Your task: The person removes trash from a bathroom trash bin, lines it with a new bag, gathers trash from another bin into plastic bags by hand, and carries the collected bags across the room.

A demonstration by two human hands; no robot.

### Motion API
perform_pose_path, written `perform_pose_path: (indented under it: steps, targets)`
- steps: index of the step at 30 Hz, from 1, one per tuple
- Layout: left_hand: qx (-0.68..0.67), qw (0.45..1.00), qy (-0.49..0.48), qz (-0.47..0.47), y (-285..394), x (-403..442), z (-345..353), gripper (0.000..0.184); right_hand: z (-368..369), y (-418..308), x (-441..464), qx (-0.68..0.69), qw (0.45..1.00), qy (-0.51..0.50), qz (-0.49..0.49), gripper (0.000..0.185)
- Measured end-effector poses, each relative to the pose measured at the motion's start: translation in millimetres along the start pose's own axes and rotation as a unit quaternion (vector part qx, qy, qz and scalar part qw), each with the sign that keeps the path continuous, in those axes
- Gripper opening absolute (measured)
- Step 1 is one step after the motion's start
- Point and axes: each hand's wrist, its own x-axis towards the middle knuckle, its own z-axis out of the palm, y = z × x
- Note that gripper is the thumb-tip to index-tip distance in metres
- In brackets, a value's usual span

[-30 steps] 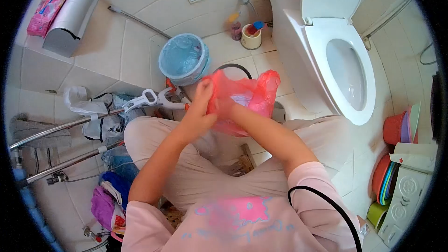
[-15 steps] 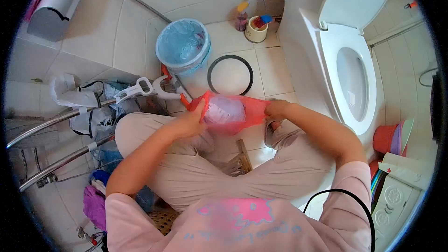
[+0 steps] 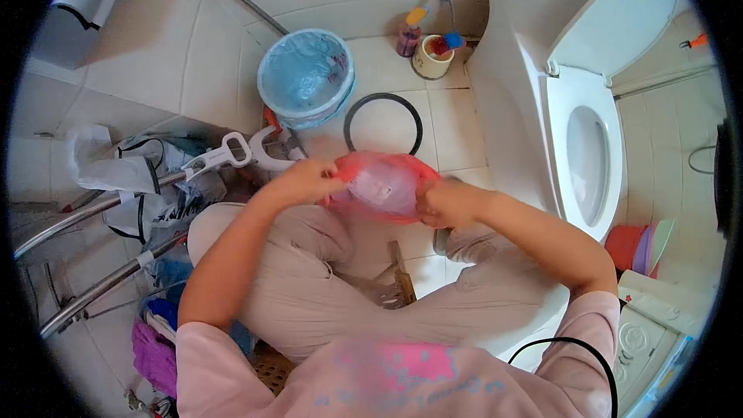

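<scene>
A thin red plastic bag (image 3: 356,209) is stretched between my two hands above my knees. Something pale and whitish shows through its film; what it is, I cannot make out. My left hand (image 3: 303,183) pinches the bag's left edge, thumb and fingers close together. At the opposite end, my right hand (image 3: 450,203) is closed on the gathered film. Just beyond the bag, a black ring (image 3: 420,128) lies flat on the tiled floor. Behind that stands a round bin (image 3: 348,101) lined with a blue plastic bag.
A white toilet (image 3: 559,155) with raised lid stands at the right. Near the back wall are a spray bottle (image 3: 408,40) and a brush holder (image 3: 426,68). Metal poles (image 3: 101,282) and clear plastic bags (image 3: 116,162) crowd the left. Stacked basins (image 3: 625,246) sit at right.
My right hand has moved left, towards my left hand, so the red bag is shorter and bunched. The left hand has shifted slightly left. The view has tilted a little.
</scene>
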Motion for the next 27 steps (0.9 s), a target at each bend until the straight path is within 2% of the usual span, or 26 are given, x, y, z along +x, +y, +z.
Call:
perform_pose_path:
  steps: [3,5,6,7,9,11,12,13,16,17,18,20,22,23,24,25,26,27]
  targets:
    - [0.072,0.997,-0.029,0.001,16,-6,10,0.030,-41,28,20,0.194,0.957,0.198,0.084,0.024]
    - [0.152,0.987,0.037,0.024,16,-6,15,0.027,-35,87,44,0.208,0.911,0.318,0.161,0.027]
    - [0.193,0.978,0.069,0.035,16,-6,17,0.026,-26,123,55,0.131,0.907,0.333,0.224,0.028]
    - [0.190,0.979,0.075,0.021,18,-5,15,0.026,-16,154,63,0.136,0.890,0.315,0.301,0.028]
    - [0.181,0.979,0.088,-0.010,24,-4,10,0.025,29,230,82,0.092,0.871,0.283,0.390,0.029]
    - [0.184,0.976,0.119,-0.018,33,-8,10,0.024,65,271,94,0.056,0.886,0.215,0.407,0.029]
    - [0.185,0.973,0.135,-0.026,37,-8,10,0.023,80,285,105,0.093,0.877,0.200,0.427,0.028]
    - [0.171,0.979,0.102,-0.047,40,-4,9,0.021,97,296,115,0.129,0.866,0.182,0.447,0.028]
    - [0.247,0.961,0.117,0.040,33,-4,19,0.022,122,297,143,0.304,0.802,0.145,0.493,0.035]
    - [0.237,0.967,0.085,0.038,33,-3,18,0.021,127,290,151,0.278,0.786,0.162,0.527,0.040]
    - [0.226,0.972,0.052,0.034,37,-4,14,0.020,141,292,155,0.271,0.785,0.207,0.517,0.042]
    - [0.196,0.980,-0.004,0.019,43,-5,7,0.019,182,316,170,0.149,0.800,0.232,0.533,0.041]
    - [0.151,0.987,-0.043,-0.016,47,-5,3,0.018,165,288,173,0.124,0.804,0.253,0.524,0.036]
    - [0.129,0.991,-0.039,-0.025,50,-5,-2,0.019,156,286,176,0.148,0.803,0.173,0.550,0.035]
    - [0.108,0.993,-0.033,-0.035,54,-5,-8,0.019,182,312,171,0.221,0.763,0.222,0.566,0.038]
    - [0.086,0.995,-0.028,-0.046,54,-5,-11,0.019,137,259,173,0.174,0.771,0.205,0.578,0.042]
    - [0.088,0.995,-0.019,-0.050,53,-3,-9,0.021,191,306,168,0.196,0.704,0.329,0.599,0.043]
    - [0.089,0.995,-0.011,-0.052,52,-2,-6,0.022,175,288,166,0.178,0.711,0.307,0.607,0.043]
